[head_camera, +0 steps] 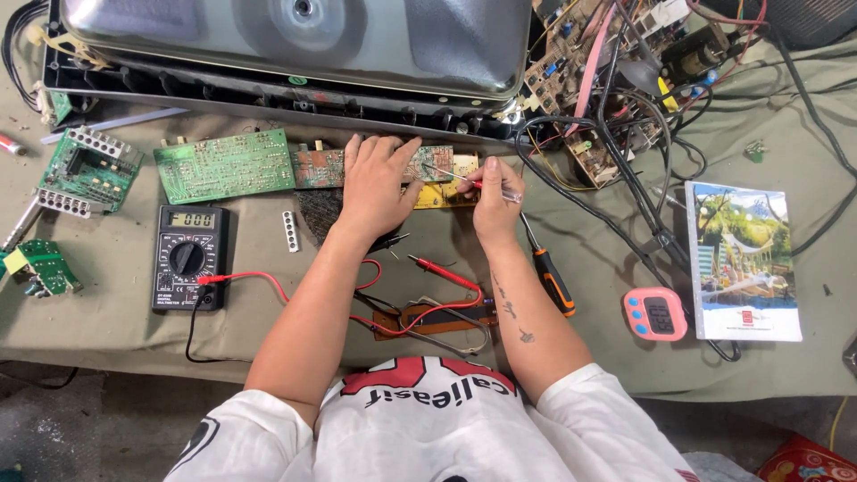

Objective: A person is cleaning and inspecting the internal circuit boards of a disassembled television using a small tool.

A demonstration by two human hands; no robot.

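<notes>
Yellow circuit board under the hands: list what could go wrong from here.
The thin clear-handled tool in the right hand could slip across the yellow circuit board. The left hand presses flat on the brown circuit board, perhaps onto sharp solder points. The loose red probe lies near both forearms and could snag.

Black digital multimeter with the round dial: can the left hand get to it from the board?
Probably yes: the left hand lies flat on the boards, and only cloth and a small white strip lie toward the black digital multimeter.

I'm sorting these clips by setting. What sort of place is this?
Probably an electronics repair bench: green circuit boards lie on the cloth-covered table, beside a black digital multimeter with red probe leads.
</notes>
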